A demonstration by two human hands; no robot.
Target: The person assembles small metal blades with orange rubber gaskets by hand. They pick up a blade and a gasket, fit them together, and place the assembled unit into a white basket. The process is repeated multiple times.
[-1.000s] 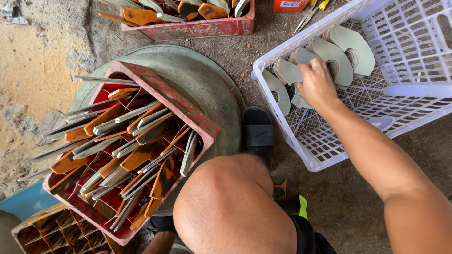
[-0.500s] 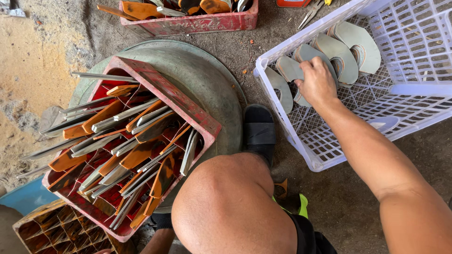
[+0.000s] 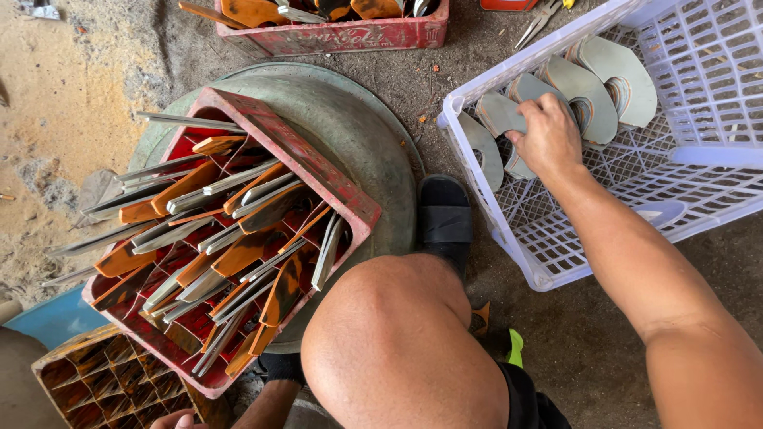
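Dirt floor (image 3: 71,103), sandy and uneven, carries everything. White plastic lattice basket (image 3: 556,254) sits on it; inside, a row of flat grey curved metal blades (image 3: 588,87) stands on edge along the basket's far wall. Right hand (image 3: 548,139) is inside the basket, fingers curled closed around one grey blade (image 3: 499,113) near the row's end. Left of the basket: red plastic crate (image 3: 350,202) packed with orange-handled knives (image 3: 238,246), resting on a round grey metal basin (image 3: 358,127). Left hand (image 3: 176,419) barely shows at frame bottom; grip cannot be judged.
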